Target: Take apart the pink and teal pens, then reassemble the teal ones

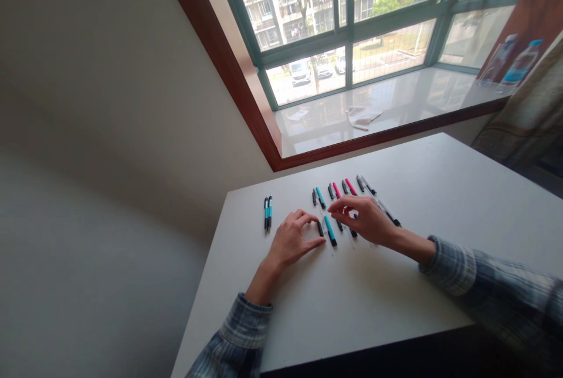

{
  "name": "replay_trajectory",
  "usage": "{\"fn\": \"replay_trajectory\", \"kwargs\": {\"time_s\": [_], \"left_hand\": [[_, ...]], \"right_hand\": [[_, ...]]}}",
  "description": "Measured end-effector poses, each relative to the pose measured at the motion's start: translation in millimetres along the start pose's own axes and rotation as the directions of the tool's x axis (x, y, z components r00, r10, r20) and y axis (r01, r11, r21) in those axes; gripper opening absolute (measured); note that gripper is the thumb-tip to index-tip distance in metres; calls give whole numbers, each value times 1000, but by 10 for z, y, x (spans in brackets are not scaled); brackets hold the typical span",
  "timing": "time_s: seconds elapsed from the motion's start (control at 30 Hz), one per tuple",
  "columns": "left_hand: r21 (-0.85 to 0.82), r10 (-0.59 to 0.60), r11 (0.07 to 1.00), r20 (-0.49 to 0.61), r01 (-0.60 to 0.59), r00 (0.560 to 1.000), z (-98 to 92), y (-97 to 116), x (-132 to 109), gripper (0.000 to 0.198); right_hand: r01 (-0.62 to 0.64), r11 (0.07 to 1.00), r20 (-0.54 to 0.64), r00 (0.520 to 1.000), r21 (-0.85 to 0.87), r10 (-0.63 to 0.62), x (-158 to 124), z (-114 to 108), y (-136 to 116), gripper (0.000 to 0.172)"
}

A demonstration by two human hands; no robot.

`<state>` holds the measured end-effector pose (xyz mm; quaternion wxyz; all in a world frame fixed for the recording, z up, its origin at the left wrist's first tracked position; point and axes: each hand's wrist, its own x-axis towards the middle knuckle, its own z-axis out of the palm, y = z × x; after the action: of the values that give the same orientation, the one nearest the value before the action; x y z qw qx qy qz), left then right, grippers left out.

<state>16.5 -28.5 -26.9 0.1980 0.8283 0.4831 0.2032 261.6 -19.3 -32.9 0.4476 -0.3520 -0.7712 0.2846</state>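
Now, left hand (291, 242) beside teal pen (330, 231), right hand (364, 219) over black pen (339, 225)

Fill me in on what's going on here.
A person has both hands on a white table with pens laid side by side in a row. The left hand is beside a blue pen, and the right hand reaches over the row near a pink pen. Two blue pens lie apart to the left.
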Motion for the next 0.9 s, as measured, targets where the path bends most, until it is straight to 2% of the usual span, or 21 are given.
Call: {"fn": "replay_trajectory", "kwargs": {"time_s": [0.13,0.23,0.3,0.5,0.67,0.9], "left_hand": [[-270,-94,959,2,91,996,-21,20,5,39],[-482,-167,864,2,147,986,13,15,17,31],[-550,-181,823,-16,143,983,45,6,25,24],[-615,-186,780,-57,112,981,104,62,31,24],[-619,-119,783,-52,61,992,155,153,18,19],[-618,-119,784,-61,56,991,165,166,23,21]], "right_hand": [[-85,986,17,996,142,84,-3,27,85,17],[-152,955,29,988,254,150,-5,41,122,20],[-191,930,44,981,314,187,-9,44,124,22],[-236,882,87,972,409,219,-17,49,95,22],[-235,891,110,972,388,209,-19,54,88,22],[-179,940,79,984,291,162,-15,31,60,14]]}}
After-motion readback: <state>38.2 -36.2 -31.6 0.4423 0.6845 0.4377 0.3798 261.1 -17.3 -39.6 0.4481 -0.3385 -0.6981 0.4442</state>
